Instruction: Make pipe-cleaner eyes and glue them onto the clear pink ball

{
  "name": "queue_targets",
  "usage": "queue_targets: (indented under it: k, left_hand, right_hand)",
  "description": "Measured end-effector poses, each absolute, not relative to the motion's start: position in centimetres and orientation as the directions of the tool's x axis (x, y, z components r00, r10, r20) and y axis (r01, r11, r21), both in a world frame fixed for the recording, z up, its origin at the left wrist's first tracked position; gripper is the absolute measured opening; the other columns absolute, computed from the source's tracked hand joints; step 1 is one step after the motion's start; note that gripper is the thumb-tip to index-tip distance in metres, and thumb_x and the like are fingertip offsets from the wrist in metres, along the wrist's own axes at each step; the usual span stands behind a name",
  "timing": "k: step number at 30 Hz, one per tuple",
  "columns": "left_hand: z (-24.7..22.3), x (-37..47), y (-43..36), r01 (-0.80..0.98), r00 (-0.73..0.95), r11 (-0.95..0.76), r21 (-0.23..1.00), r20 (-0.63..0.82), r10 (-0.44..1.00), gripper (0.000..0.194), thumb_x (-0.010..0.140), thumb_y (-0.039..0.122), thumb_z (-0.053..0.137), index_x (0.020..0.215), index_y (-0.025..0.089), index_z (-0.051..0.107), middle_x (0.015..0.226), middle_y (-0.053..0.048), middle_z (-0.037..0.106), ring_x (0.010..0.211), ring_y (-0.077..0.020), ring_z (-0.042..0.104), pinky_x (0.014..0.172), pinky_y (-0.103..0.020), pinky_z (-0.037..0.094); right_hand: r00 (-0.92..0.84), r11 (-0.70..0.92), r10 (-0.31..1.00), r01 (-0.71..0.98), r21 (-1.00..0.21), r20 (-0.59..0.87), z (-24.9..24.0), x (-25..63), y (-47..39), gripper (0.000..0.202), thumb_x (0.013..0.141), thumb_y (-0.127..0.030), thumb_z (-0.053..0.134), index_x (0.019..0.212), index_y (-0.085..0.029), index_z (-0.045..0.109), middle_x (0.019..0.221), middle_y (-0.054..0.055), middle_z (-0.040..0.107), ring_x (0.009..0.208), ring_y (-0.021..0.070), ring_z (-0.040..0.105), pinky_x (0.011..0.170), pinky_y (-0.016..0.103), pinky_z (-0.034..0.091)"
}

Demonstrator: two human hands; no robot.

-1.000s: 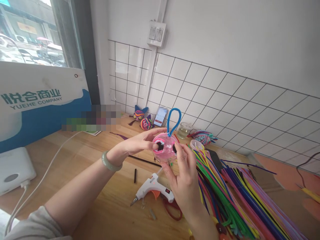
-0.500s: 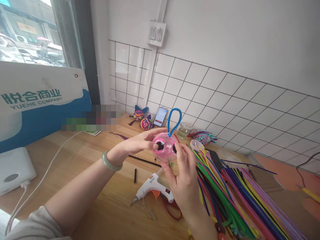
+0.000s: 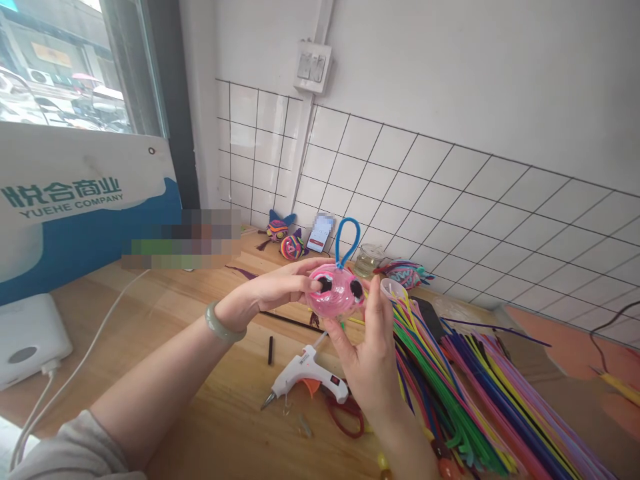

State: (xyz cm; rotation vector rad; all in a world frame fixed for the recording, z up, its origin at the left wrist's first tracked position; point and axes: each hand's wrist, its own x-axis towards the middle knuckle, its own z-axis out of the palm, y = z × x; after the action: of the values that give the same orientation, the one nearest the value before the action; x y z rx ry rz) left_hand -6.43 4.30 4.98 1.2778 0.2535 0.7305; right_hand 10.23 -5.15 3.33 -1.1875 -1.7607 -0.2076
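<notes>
A clear pink ball ornament (image 3: 339, 301) is held up over the table, with a blue pipe-cleaner loop (image 3: 347, 241) rising from its top. Two black patches edged in pink and pale fuzzy trim look like eyes on its front. My left hand (image 3: 290, 283) grips its left side, the thumb pressed by the left black patch and the other fingers behind. On the right, my right hand (image 3: 369, 337) steadies it with the thumb at the underside and the fingers at the right edge. Below both hands lies a white hot glue gun (image 3: 305, 375), nozzle pointing left.
Bundles of coloured pipe cleaners (image 3: 450, 373) cover the right side. Red-handled scissors (image 3: 347, 420) lie near my right wrist. Behind stand two striped ornaments (image 3: 285, 237), a phone (image 3: 320, 233) and a glass jar (image 3: 370, 260). A white device (image 3: 33, 340) with a cable sits left.
My right index finger has lifted off the right black patch, which now shows fully. The ball has turned slightly and sits a little more to the right in my left hand.
</notes>
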Motion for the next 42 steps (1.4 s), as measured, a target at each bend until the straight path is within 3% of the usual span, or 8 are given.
queue_targets:
  k: [5, 9, 15, 22, 31, 34, 38, 42]
  left_hand:
    - [5.0, -5.8, 4.3, -0.346, 0.798, 0.268, 0.899, 0.132, 0.588, 0.04, 0.077, 0.032, 0.057, 0.116, 0.019, 0.055, 0.1, -0.007, 0.062, 0.081, -0.0165, 0.059, 0.071, -0.029, 0.049]
    - [5.2, -5.2, 4.0, -0.35, 0.83, 0.417, 0.839, 0.071, 0.554, 0.036, 0.081, 0.035, 0.047, 0.108, 0.015, 0.058, 0.095, -0.009, 0.065, 0.083, -0.0175, 0.06, 0.073, -0.03, 0.049]
    - [5.7, -4.6, 3.1, -0.327, 0.839, 0.485, 0.811, 0.014, 0.544, 0.039, 0.083, 0.035, 0.043, 0.112, 0.013, 0.056, 0.102, -0.011, 0.065, 0.089, -0.0184, 0.06, 0.077, -0.03, 0.048]
    - [5.4, -4.6, 3.0, -0.343, 0.86, 0.497, 0.797, 0.055, 0.507, 0.038, 0.084, 0.033, 0.043, 0.115, 0.014, 0.054, 0.103, -0.011, 0.064, 0.088, -0.0174, 0.06, 0.078, -0.03, 0.046]
    - [5.7, -5.0, 3.0, -0.302, 0.885, 0.51, 0.805, 0.037, 0.464, 0.031, 0.084, 0.031, 0.046, 0.109, 0.015, 0.056, 0.106, -0.012, 0.062, 0.096, -0.0225, 0.058, 0.089, -0.042, 0.041]
    - [5.8, -5.1, 3.0, -0.289, 0.885, 0.509, 0.811, 0.022, 0.466, 0.037, 0.086, 0.043, 0.044, 0.111, 0.018, 0.056, 0.107, -0.011, 0.062, 0.094, -0.0233, 0.059, 0.087, -0.044, 0.042]
    - [6.0, -5.0, 3.1, -0.274, 0.871, 0.539, 0.797, -0.033, 0.49, 0.061, 0.079, 0.066, 0.037, 0.107, 0.016, 0.058, 0.098, -0.012, 0.065, 0.083, -0.0229, 0.062, 0.08, -0.042, 0.046]
    - [5.6, -4.5, 3.4, -0.25, 0.82, 0.603, 0.758, -0.166, 0.548, 0.068, 0.073, 0.072, 0.039, 0.094, 0.012, 0.062, 0.086, -0.011, 0.067, 0.076, -0.0222, 0.062, 0.071, -0.038, 0.05]
  right_hand:
    - [0.046, 0.494, 0.722, 0.664, -0.562, 0.69, 3.0, 10.6, -4.8, 0.082, 0.079, -0.037, 0.061, 0.142, -0.022, 0.011, 0.133, 0.018, 0.039, 0.113, 0.0275, 0.051, 0.089, 0.049, 0.047]
    - [0.099, 0.477, 0.767, 0.573, -0.666, 0.634, 3.0, 10.9, -4.6, 0.078, 0.079, -0.037, 0.06, 0.141, -0.023, 0.016, 0.134, 0.017, 0.04, 0.106, 0.0251, 0.056, 0.085, 0.047, 0.05]
    - [0.164, 0.402, 0.822, 0.509, -0.761, 0.545, 3.4, 11.0, -4.5, 0.078, 0.076, -0.04, 0.064, 0.14, -0.024, 0.023, 0.134, 0.013, 0.043, 0.108, 0.0251, 0.055, 0.089, 0.045, 0.049]
    - [0.176, 0.379, 0.815, 0.56, -0.737, 0.552, 3.3, 11.3, -4.3, 0.081, 0.072, -0.043, 0.067, 0.139, -0.021, 0.027, 0.136, 0.014, 0.042, 0.117, 0.0281, 0.048, 0.094, 0.047, 0.043]
    - [0.047, 0.381, 0.908, 0.322, -0.867, 0.416, 3.1, 12.3, -3.4, 0.086, 0.073, -0.04, 0.068, 0.141, -0.023, 0.018, 0.129, 0.013, 0.051, 0.113, 0.0256, 0.053, 0.094, 0.046, 0.044]
    - [0.008, 0.404, 0.903, 0.328, -0.854, 0.43, 3.0, 12.7, -3.2, 0.085, 0.074, -0.04, 0.066, 0.141, -0.025, 0.017, 0.132, 0.013, 0.049, 0.116, 0.0256, 0.051, 0.094, 0.045, 0.045]
    - [-0.064, 0.447, 0.887, 0.37, -0.815, 0.458, 2.9, 13.0, -3.2, 0.085, 0.075, -0.04, 0.066, 0.142, -0.028, 0.014, 0.134, 0.011, 0.046, 0.117, 0.0252, 0.05, 0.095, 0.046, 0.044]
    - [-0.118, 0.45, 0.884, 0.476, -0.756, 0.453, 2.7, 13.3, -3.2, 0.086, 0.072, -0.039, 0.068, 0.141, -0.031, 0.018, 0.141, 0.009, 0.037, 0.125, 0.0259, 0.041, 0.102, 0.046, 0.037]
